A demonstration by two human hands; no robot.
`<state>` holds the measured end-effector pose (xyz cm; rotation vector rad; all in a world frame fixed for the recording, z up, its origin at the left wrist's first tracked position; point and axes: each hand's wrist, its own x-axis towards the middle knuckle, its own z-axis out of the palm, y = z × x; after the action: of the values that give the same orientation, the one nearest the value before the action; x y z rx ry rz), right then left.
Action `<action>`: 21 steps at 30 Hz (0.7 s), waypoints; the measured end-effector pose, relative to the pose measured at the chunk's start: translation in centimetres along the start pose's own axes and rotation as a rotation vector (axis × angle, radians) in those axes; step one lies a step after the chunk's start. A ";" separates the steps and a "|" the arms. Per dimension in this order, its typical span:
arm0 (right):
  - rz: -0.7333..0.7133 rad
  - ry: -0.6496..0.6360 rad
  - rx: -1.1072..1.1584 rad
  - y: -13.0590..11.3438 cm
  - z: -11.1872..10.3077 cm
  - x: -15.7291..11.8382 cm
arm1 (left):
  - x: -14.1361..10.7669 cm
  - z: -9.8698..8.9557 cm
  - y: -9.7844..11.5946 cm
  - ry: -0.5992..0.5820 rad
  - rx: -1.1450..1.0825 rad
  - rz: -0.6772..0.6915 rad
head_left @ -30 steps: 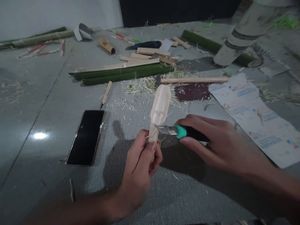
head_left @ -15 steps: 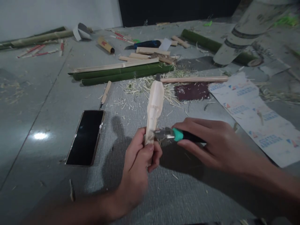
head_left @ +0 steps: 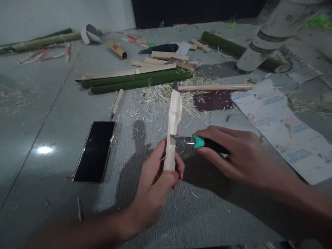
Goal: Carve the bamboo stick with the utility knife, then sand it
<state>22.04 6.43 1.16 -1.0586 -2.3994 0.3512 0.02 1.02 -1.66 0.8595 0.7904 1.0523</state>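
A pale carved piece of bamboo (head_left: 173,119) stands up from my left hand (head_left: 158,178), whose fingers and thumb wrap round its lower end. My right hand (head_left: 228,150) is closed on a utility knife (head_left: 211,144) with a black and teal handle. The knife's blade points left and touches the right edge of the bamboo piece, a little above my left fingers. Behind the piece's top end lies a hammer (head_left: 212,88) with a dark head and a wooden handle.
A phone (head_left: 95,152) lies on the left, below a wooden-handled tool (head_left: 118,102). Split green bamboo (head_left: 140,81) and shavings (head_left: 160,97) lie beyond. Right are dark red sandpaper (head_left: 212,101), printed backing paper (head_left: 285,128) and a fabric-covered shape (head_left: 269,34).
The bamboo piece has turned slightly and shows a narrower face. My left hand has shifted a little to the right, and the knife blade has moved up along the piece.
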 end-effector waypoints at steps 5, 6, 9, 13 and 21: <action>0.021 0.003 -0.007 -0.3 -0.3 0.2 | -0.3 0.3 0.5 -0.046 0.016 -0.062; 0.023 -0.003 -0.004 -0.3 -0.4 0.3 | -0.3 0.4 0.5 -0.046 0.007 -0.077; 0.024 -0.019 0.013 -0.4 -0.5 0.4 | -0.1 0.5 0.6 -0.055 -0.036 -0.088; 0.008 -0.016 0.008 -0.3 -0.7 0.4 | 0.4 0.4 0.4 -0.026 -0.097 -0.092; -0.020 0.004 -0.016 0.2 -0.7 0.1 | 0.5 0.3 0.2 0.036 -0.089 -0.074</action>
<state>22.47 6.70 1.65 -1.0403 -2.4111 0.3237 0.34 1.44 -1.42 0.7322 0.7939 1.0328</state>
